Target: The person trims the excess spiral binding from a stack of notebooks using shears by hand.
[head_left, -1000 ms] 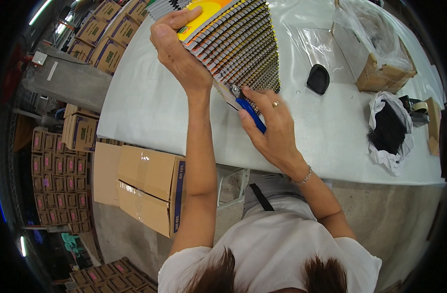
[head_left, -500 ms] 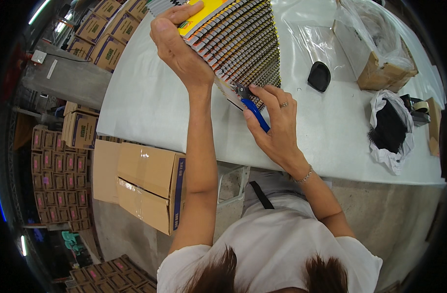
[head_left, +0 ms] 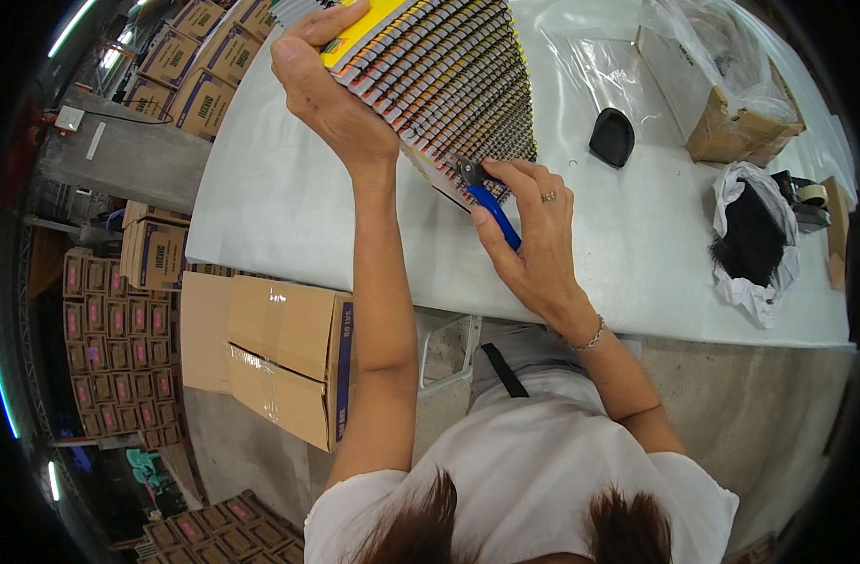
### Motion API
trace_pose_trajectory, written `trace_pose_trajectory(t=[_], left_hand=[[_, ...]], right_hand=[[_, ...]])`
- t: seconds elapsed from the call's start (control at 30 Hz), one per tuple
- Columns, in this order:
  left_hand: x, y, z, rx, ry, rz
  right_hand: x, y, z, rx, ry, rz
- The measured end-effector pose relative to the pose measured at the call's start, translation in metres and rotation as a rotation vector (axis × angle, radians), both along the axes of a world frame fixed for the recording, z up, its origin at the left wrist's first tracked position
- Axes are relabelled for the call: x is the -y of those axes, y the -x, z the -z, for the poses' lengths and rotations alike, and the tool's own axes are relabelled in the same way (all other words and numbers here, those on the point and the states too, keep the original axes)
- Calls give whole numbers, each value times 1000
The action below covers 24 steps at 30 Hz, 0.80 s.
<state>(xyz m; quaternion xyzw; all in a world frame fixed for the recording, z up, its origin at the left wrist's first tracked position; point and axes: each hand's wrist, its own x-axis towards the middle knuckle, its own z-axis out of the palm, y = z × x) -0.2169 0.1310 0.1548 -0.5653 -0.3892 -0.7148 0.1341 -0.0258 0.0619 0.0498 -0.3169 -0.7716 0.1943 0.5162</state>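
A stack of spiral-bound notebooks [head_left: 439, 80] with black wire spines and a yellow cover leans on the white table. My left hand [head_left: 331, 103] grips its upper left end, thumb and fingers over the yellow cover. In my right hand [head_left: 538, 221] is a pair of blue-handled cutting pliers [head_left: 492, 209]. The pliers' metal jaws touch or nearly touch the spiral ends at the stack's lower edge; whether they close on a wire I cannot tell. To the right of the stack lies a black, rounded tray-like piece [head_left: 611, 138].
On the white table [head_left: 289, 207] at right stand an open carton with clear plastic [head_left: 745, 132], a white bag of black wire spirals [head_left: 754, 240] and a tape dispenser [head_left: 808, 199]. Below the table's left edge sits a cardboard box [head_left: 284, 352]. Stacked cartons [head_left: 120, 329] stand farther left.
My left hand and the notebook stack have shifted slightly left in the picture. The pliers remain at the stack's lower edge, with my right hand almost in the same place.
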Motion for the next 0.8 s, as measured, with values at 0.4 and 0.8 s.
trace_pose_trajectory(t=[0.4, 0.8], left_hand=[[-2, -3, 1, 46, -10, 35], [1, 0, 1, 28, 5, 26]], right_hand=[[-1, 0, -11, -255, 838, -485], [4, 5, 6, 26, -28, 10]])
